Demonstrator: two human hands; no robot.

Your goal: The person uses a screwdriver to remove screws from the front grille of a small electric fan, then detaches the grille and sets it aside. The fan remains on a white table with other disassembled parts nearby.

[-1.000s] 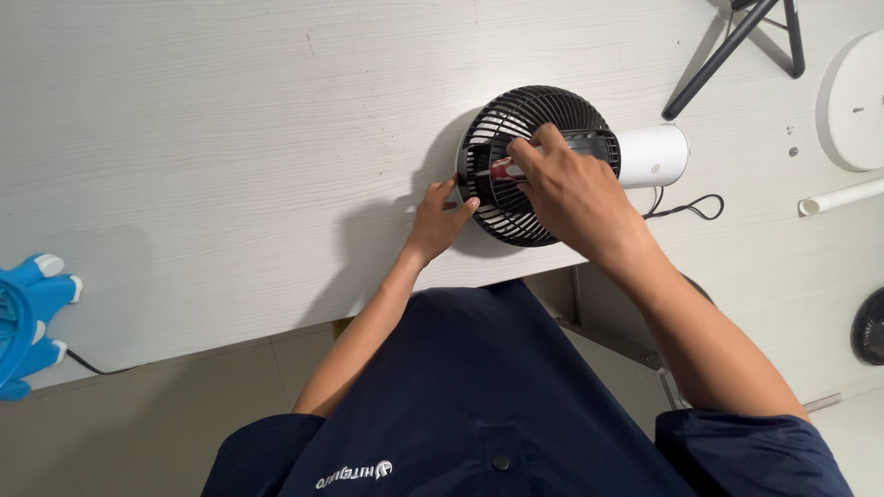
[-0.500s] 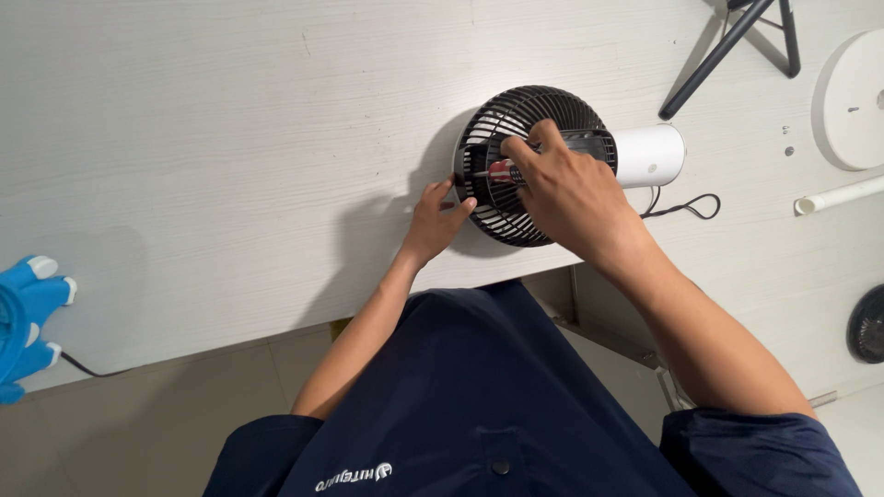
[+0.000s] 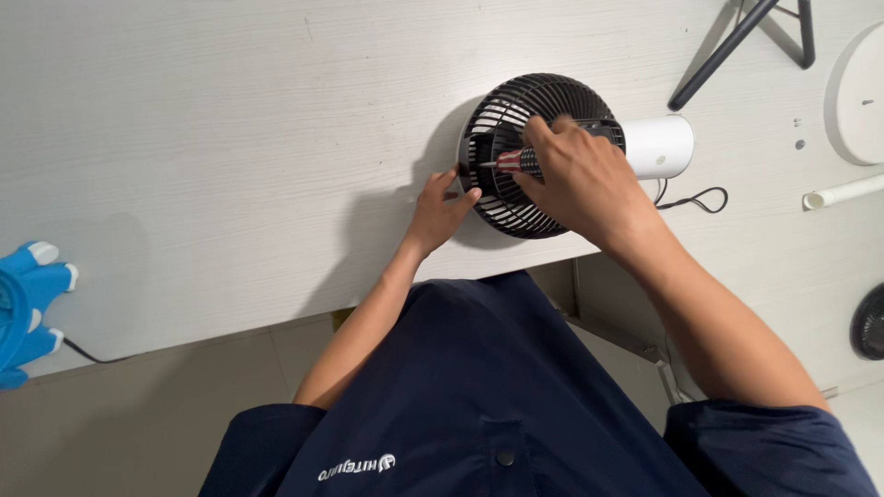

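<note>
A small black fan (image 3: 516,115) with a round grille lies on the white table (image 3: 230,156), its white cylindrical base (image 3: 658,145) pointing right. My right hand (image 3: 575,179) rests over the grille and grips a screwdriver (image 3: 509,162) with a red-and-black handle, its tip pointing left toward the grille's left rim. My left hand (image 3: 440,210) touches the fan's lower left edge with its fingers curled against the rim. The hand hides much of the grille's middle.
A black cord loop (image 3: 695,200) lies right of the fan. Black stand legs (image 3: 737,41) cross the top right. A white round disc (image 3: 856,92) and a white tube (image 3: 843,191) sit at the right edge. A blue object (image 3: 28,308) is at the far left, a dark round object (image 3: 867,322) at the lower right.
My right hand has shifted slightly on the grille with the screwdriver. My left hand stays at the fan's left edge.
</note>
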